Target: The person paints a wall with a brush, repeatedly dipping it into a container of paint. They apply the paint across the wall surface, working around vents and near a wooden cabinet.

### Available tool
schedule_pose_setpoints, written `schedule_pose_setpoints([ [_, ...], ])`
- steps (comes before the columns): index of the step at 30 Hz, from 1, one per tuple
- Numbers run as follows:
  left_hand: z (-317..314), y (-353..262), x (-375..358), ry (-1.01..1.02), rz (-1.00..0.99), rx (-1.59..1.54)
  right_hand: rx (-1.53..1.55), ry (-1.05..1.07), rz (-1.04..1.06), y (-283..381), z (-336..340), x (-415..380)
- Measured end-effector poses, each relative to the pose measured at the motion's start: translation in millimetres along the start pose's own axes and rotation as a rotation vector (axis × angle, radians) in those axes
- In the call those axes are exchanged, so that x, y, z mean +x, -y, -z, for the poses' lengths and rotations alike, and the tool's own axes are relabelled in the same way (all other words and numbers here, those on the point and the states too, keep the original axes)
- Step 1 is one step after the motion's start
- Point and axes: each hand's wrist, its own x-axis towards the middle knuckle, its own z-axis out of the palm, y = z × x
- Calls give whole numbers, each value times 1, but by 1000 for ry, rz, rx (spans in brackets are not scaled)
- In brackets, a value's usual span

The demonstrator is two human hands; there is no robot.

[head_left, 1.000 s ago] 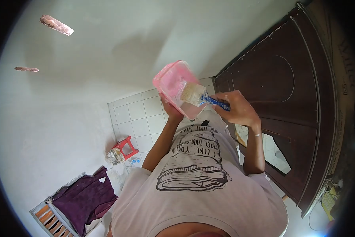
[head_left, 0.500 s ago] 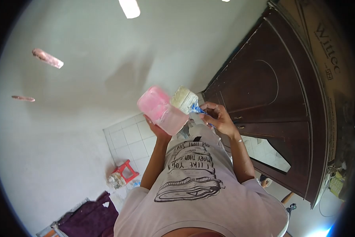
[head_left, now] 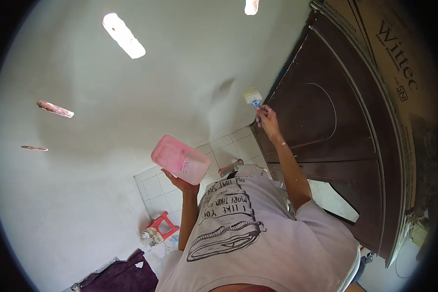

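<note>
A pink rectangular plastic tub (head_left: 181, 159) with pale paint inside rests in my left hand (head_left: 182, 184), whose fingers hold it from below and behind. My right hand (head_left: 268, 121) is raised farther out, closed around the blue handle of a wide paintbrush (head_left: 252, 97). White paint coats the bristles, which point up toward the pale wall (head_left: 180, 73). The brush overlaps the wall in this view, near the dark wardrobe's edge, and its shadow falls to the left. Specks of white paint mark my right wrist.
A dark brown wooden wardrobe (head_left: 321, 97) stands close on my right, with a large cardboard box (head_left: 389, 53) on top. Below on the white floor tiles (head_left: 153, 186) is a red plastic stool (head_left: 166, 226). Purple cloth (head_left: 124, 275) hangs at lower left. Bright slots (head_left: 124, 36) pierce the wall.
My right hand has carried the paintbrush away from the tub, up and outward toward the wall. The tub in my left hand has shifted left and slightly down, and the view has turned a little.
</note>
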Motion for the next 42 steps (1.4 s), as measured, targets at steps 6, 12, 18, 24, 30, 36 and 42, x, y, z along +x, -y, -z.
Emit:
schedule_pose_setpoints([
  [6, -11, 9, 1, -21, -32, -32, 51, 43, -33, -11, 20, 45],
  [12, -13, 26, 3, -7, -44, 41, -45, 96, -54, -28, 18, 55],
  [18, -13, 46, -1, 0, -20, 18, -62, 131, -6, -28, -2, 72],
  [24, -9, 43, -5, -53, 27, -24, -103, 116, 34, -8, -37, 94],
  [30, -7, 36, -7, -49, 4, 0, -85, 74, 282, 117, -56, 64],
  [36, -4, 33, -9, -82, -49, -1, -163, -14, 319, 83, -56, 74],
  [42, 7, 34, -10, -69, -49, 14, -346, 34, -106, -53, -36, 99],
])
